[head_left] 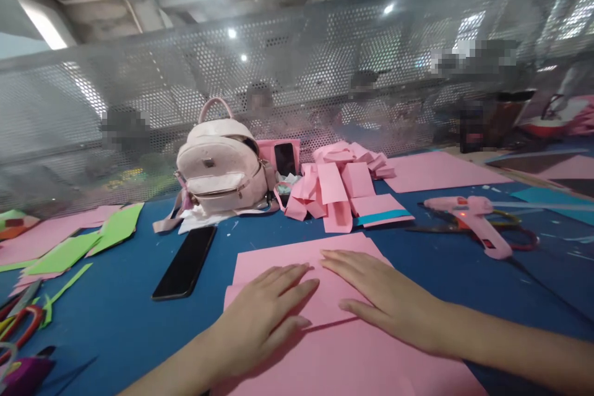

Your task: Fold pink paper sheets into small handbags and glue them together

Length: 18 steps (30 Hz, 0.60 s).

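Note:
Pink paper [343,359] lies on the blue table in front of me, its far part folded over or overlapped by another layer whose edge runs under my palms. My left hand [266,312] lies on the left side of the upper layer, fingers spread and pointing right. On the right side rests my right hand [380,297], fingers apart and pointing left. Neither hand grips anything. A gap of pink paper shows between the fingertips.
A black phone [185,263] and a pale backpack [220,167] are at the left. Pink paper strips [331,189] pile up behind the sheet. At the right a pink glue gun [477,219] lies over scissors. Green paper [116,229] and red-handled scissors [28,328] sit far left.

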{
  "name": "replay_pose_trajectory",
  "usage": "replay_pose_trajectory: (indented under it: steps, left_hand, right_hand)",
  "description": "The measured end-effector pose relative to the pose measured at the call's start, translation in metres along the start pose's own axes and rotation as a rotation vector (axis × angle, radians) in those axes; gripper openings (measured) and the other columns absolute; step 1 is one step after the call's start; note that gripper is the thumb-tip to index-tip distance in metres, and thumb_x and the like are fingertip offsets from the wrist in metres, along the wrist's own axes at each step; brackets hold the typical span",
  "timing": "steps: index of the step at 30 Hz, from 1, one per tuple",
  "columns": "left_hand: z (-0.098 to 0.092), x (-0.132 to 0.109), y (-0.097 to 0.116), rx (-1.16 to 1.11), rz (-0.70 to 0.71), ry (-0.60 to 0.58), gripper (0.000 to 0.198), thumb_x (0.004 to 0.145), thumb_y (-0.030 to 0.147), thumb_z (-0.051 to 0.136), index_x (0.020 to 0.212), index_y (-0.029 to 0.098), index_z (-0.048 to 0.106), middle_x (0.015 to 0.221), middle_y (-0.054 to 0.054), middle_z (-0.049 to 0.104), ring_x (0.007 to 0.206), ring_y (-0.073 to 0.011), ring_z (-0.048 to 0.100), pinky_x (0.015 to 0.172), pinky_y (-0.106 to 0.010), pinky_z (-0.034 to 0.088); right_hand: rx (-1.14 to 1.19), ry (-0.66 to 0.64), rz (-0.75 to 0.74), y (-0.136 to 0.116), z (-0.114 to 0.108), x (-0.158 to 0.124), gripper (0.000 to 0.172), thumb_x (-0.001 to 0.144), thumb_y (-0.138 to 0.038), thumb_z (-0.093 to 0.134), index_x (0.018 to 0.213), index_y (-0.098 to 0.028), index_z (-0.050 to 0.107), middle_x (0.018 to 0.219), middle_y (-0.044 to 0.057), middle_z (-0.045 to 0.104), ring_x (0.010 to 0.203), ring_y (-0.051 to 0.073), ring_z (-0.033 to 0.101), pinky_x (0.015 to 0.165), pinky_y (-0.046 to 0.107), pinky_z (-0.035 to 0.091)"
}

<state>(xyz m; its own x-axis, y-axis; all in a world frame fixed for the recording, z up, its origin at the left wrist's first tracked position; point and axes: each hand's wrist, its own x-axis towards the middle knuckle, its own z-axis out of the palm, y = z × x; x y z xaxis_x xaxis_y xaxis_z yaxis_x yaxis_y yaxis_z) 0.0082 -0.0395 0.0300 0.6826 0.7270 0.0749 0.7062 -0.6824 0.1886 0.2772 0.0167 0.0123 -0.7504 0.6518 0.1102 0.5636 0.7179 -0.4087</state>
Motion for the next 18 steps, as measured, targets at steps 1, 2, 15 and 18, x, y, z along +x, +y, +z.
replay_pose_trajectory:
  steps: [1, 2, 15, 18]
  left_hand:
    - [0.003, 0.000, -0.002, 0.001, 0.002, 0.005, 0.047, 0.102, 0.029, 0.040, 0.149, 0.025, 0.038, 0.156, -0.007, 0.039, 0.140, -0.0247, 0.042, 0.113, -0.045, 0.041]
    - [0.008, 0.000, -0.004, 0.008, 0.008, 0.006, 0.048, 0.101, 0.023, 0.039, 0.149, 0.025, 0.037, 0.157, -0.007, 0.038, 0.141, -0.0238, 0.041, 0.114, -0.043, 0.040]
    - [0.034, -0.005, -0.020, 0.025, 0.065, 0.066, 0.060, 0.091, 0.008, 0.042, 0.150, 0.017, 0.034, 0.160, -0.014, 0.030, 0.146, -0.0266, 0.032, 0.114, -0.048, 0.041]
    - [0.035, -0.005, -0.020, 0.044, 0.094, 0.094, 0.057, 0.092, 0.008, 0.041, 0.149, 0.014, 0.036, 0.159, -0.015, 0.032, 0.145, -0.0279, 0.033, 0.112, -0.049, 0.042]
  right_hand:
    - [-0.020, -0.006, -0.010, 0.004, 0.006, 0.001, 0.060, 0.097, -0.047, 0.049, 0.150, -0.020, 0.041, 0.153, 0.013, 0.043, 0.140, 0.032, 0.041, 0.114, 0.056, 0.036]
    - [-0.042, -0.012, -0.031, 0.008, 0.012, 0.001, 0.060, 0.097, -0.046, 0.049, 0.150, -0.020, 0.040, 0.153, 0.013, 0.043, 0.139, 0.032, 0.041, 0.113, 0.056, 0.037]
    - [-0.248, 0.151, -0.277, 0.011, 0.024, -0.008, 0.067, 0.094, -0.032, 0.052, 0.156, -0.022, 0.026, 0.148, 0.008, 0.050, 0.129, 0.030, 0.053, 0.105, 0.048, 0.046]
    - [-0.349, 0.195, -0.315, 0.009, 0.024, -0.008, 0.059, 0.096, -0.027, 0.049, 0.152, -0.017, 0.035, 0.147, 0.009, 0.052, 0.129, 0.028, 0.052, 0.104, 0.046, 0.046]
